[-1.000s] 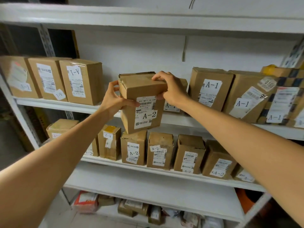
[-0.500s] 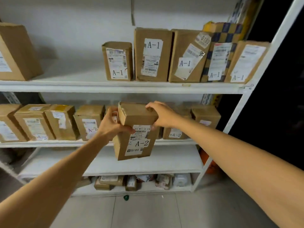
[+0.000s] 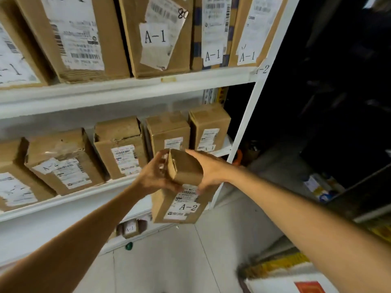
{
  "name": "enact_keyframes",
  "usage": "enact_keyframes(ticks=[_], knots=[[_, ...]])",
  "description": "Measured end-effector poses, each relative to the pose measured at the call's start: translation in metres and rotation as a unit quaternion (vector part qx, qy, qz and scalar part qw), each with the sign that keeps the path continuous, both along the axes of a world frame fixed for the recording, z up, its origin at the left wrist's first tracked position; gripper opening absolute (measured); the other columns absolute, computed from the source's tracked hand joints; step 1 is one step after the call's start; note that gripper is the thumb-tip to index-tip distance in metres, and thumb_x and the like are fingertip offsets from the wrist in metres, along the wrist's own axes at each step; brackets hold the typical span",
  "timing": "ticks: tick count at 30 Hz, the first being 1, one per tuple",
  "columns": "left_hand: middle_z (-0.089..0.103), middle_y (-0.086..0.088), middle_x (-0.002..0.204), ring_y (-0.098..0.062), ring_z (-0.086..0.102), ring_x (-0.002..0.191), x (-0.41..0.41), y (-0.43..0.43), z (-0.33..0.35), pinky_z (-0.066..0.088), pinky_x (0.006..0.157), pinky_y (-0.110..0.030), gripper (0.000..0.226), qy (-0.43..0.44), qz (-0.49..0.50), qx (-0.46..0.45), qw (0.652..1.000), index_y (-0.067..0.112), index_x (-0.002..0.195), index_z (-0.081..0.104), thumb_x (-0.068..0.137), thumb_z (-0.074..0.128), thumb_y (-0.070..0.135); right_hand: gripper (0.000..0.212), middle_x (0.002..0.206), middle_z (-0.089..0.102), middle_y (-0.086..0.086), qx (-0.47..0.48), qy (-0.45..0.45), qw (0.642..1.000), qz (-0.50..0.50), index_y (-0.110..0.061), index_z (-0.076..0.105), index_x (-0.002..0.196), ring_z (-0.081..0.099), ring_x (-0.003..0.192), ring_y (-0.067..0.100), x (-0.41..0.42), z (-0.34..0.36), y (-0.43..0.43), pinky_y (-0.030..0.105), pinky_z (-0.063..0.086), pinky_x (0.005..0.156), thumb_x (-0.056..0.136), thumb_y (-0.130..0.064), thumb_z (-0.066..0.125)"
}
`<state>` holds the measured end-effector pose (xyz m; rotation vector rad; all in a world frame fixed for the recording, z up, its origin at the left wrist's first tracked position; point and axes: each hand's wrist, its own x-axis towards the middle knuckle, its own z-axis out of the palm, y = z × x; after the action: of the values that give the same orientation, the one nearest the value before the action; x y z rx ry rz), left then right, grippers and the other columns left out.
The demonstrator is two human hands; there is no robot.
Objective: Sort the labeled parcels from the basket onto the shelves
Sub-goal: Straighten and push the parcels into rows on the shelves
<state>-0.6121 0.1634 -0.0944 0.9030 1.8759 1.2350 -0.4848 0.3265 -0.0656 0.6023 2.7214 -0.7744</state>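
Shelves (image 3: 131, 85) now nearer, A-2 parcel (image 3: 179, 195) lower right, both hands (image 3: 155, 176) still gripping its top.

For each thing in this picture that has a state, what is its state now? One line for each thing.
A-2 parcel: held in the air in front of the shelves, label facing the camera, not yet on a shelf.
Left hand: gripping the parcel's top left side.
Right hand: gripping the parcel's top right side.
Upper shelf: loaded with upright A-1 boxes.
Middle shelf: loaded with a row of boxes, some marked A-2.
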Motion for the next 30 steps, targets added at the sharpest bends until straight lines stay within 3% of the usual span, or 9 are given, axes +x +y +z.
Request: enact_keyframes(ticks=[3,6,9,14,17,19,21,26,30], knots=[[0.056,0.003,0.117,-0.019,0.054,0.113,0.016,0.044,-0.022,0.047,0.097,-0.039,0.117,-0.036,-0.027,-0.003,0.999,0.034,0.128,0.042,0.021,0.09,0.028,0.129,0.142,0.042,-0.002,0.024,0.003,0.999,-0.043,-0.032,0.026,0.146,0.042,0.128,0.02,0.02,-0.011,0.032,0.039,0.043,0.103,0.037,-0.032,0.094],[0.049,0.004,0.127,-0.023,0.048,0.123,0.029,0.088,-0.027,0.044,0.1,-0.039,0.112,-0.019,-0.127,-0.054,0.99,0.036,0.132,0.034,0.042,0.095,0.008,0.118,0.126,0.051,-0.009,0.044,0.014,0.996,-0.075,-0.035,0.04,0.134,0.048,0.117,0.015,0.046,-0.021,0.062,0.033,0.047,0.093,0.03,-0.034,0.093],[0.035,0.011,0.141,-0.015,0.035,0.129,0.019,0.136,-0.018,0.031,0.11,-0.035,0.109,0.091,-0.223,-0.16,0.957,0.029,0.147,0.025,0.061,0.089,0.011,0.109,0.124,0.05,-0.01,0.044,0.024,0.992,-0.112,-0.03,0.044,0.134,0.047,0.117,0.013,0.072,-0.026,0.088,0.03,0.048,0.091,0.036,-0.023,0.093],[0.049,-0.009,0.137,-0.025,0.051,0.12,-0.007,0.211,0.019,0.044,0.098,-0.032,0.066,0.351,-0.065,-0.112,0.927,0.017,0.134,0.049,0.075,0.076,0.003,0.112,0.13,0.044,0.001,0.081,0.009,0.988,-0.133,-0.029,0.031,0.143,0.044,0.122,0.023,0.096,-0.025,0.137,0.037,0.05,0.092,0.047,-0.016,0.088],[0.024,-0.015,0.151,-0.034,0.026,0.138,-0.025,0.249,0.026,0.028,0.112,-0.042,0.097,0.477,-0.046,-0.141,0.866,0.019,0.149,0.024,0.072,0.082,0.023,0.115,0.13,0.042,-0.001,0.089,0.016,0.987,-0.13,-0.032,0.026,0.144,0.042,0.122,0.022,0.096,-0.022,0.164,0.037,0.049,0.091,0.05,-0.018,0.09],[-0.006,-0.017,0.159,-0.038,-0.008,0.145,-0.042,0.269,0.016,0.003,0.116,-0.051,0.126,0.475,-0.068,-0.215,0.85,0.021,0.153,-0.005,0.065,0.085,0.038,0.116,0.132,0.041,0.0,0.104,0.016,0.988,-0.113,-0.032,0.024,0.144,0.041,0.124,0.022,0.092,-0.021,0.176,0.037,0.048,0.092,0.05,-0.019,0.09],[-0.021,-0.015,0.157,-0.038,-0.022,0.142,-0.056,0.284,0.008,-0.006,0.112,-0.057,0.14,0.461,-0.105,-0.267,0.84,0.023,0.15,-0.019,0.06,0.086,0.045,0.117,0.134,0.04,0.0,0.115,0.02,0.989,-0.092,-0.031,0.022,0.145,0.039,0.126,0.024,0.09,-0.022,0.188,0.038,0.047,0.092,0.05,-0.022,0.09],[0.026,-0.017,0.146,-0.04,0.024,0.134,-0.055,0.287,0.016,0.023,0.112,-0.056,0.135,0.479,-0.079,-0.278,0.829,0.02,0.151,0.006,0.049,0.091,0.044,0.119,0.142,0.035,0.001,0.117,0.007,0.991,-0.06,-0.027,0.017,0.15,0.033,0.132,0.024,0.085,-0.017,0.202,0.036,0.043,0.097,0.055,-0.019,0.089],[0.021,-0.016,0.146,-0.039,0.021,0.135,-0.014,0.268,0.017,0.021,0.112,-0.055,0.13,0.516,-0.079,-0.28,0.805,0.02,0.151,0.005,0.052,0.087,0.044,0.12,0.144,0.031,0.003,0.12,-0.009,0.991,-0.056,-0.023,0.018,0.151,0.031,0.134,0.026,0.083,-0.01,0.207,0.04,0.038,0.105,0.054,-0.017,0.088]])
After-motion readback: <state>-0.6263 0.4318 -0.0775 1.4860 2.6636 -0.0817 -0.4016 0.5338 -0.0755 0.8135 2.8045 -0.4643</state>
